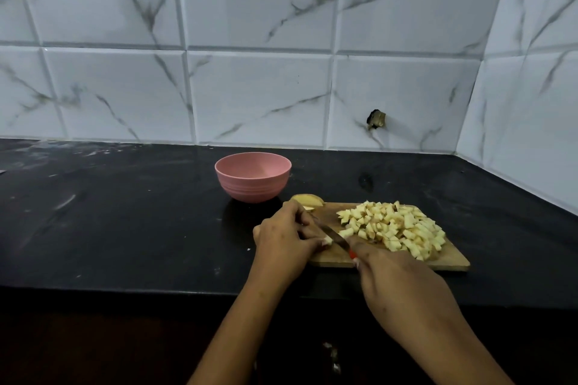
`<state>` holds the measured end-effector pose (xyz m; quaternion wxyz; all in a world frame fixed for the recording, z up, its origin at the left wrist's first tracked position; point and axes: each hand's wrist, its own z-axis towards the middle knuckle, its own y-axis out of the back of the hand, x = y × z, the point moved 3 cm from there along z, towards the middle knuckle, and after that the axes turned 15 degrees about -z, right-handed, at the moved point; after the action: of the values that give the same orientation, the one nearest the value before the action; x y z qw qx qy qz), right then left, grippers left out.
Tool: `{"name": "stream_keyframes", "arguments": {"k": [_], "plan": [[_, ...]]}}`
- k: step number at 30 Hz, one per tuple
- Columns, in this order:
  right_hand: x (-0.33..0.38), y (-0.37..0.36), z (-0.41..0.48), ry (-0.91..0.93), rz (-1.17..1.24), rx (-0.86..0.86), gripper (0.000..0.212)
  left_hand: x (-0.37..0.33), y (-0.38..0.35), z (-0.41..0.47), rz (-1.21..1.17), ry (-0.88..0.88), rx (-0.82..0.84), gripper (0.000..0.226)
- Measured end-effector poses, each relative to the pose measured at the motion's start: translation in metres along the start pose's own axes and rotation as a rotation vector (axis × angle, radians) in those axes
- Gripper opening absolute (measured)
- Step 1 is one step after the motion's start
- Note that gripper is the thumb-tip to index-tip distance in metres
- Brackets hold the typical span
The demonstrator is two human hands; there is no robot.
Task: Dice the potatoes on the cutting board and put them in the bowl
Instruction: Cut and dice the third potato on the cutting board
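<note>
We note the right hand (pixel 403 278) gripping a red-handled steel knife (pixel 336 239), its blade beside the left hand (pixel 284 241) pinching a small pale potato piece (pixel 327 240), so a slip could cut that hand, while the pale diced potato heap (pixel 397 228) sits on the rectangular wooden cutting board (pixel 450 256), short of the round pink bowl (pixel 252 176).

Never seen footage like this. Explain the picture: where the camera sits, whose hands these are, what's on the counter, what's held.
There is no machine here: a person works with bare hands, and the single picture comes from a camera worn on their head, looking down. The left hand holds a small potato piece on the wooden cutting board. The right hand grips a knife whose blade lies against that piece. A pile of diced potato covers the board's right side, and a larger uncut chunk lies at its far left corner. A pink bowl stands behind on the black counter; no potato shows in it.
</note>
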<state>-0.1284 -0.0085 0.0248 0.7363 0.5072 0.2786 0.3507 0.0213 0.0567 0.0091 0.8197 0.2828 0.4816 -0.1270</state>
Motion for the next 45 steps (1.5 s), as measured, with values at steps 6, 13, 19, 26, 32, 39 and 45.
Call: {"name": "stream_keyframes", "arguments": {"k": [6, 13, 19, 26, 32, 39, 45], "plan": [[0.002, 0.008, -0.008, 0.015, 0.021, 0.018, 0.046, 0.008, 0.001, 0.003, -0.049, 0.057, 0.04, 0.037], [0.003, 0.001, -0.002, 0.018, -0.022, 0.112, 0.048, 0.013, 0.001, 0.003, -0.075, 0.079, 0.019, 0.037], [0.0, 0.001, -0.002, 0.04, 0.0, 0.093, 0.044, 0.012, 0.001, 0.002, -0.107, 0.054, 0.02, 0.042], [-0.02, 0.004, -0.017, -0.063, 0.082, 0.053, 0.042, 0.0, 0.0, 0.001, 0.021, 0.0, -0.001, 0.038], [-0.04, 0.015, -0.022, -0.158, 0.1, 0.024, 0.042, -0.01, -0.019, 0.018, 0.095, -0.008, 0.151, 0.032], [-0.022, 0.017, -0.019, -0.098, 0.127, 0.014, 0.043, -0.008, -0.021, 0.038, 0.136, -0.032, 0.116, 0.024], [-0.02, 0.004, -0.008, -0.077, 0.073, 0.101, 0.038, 0.0, -0.002, 0.056, 0.568, -0.133, 0.044, 0.032]]}}
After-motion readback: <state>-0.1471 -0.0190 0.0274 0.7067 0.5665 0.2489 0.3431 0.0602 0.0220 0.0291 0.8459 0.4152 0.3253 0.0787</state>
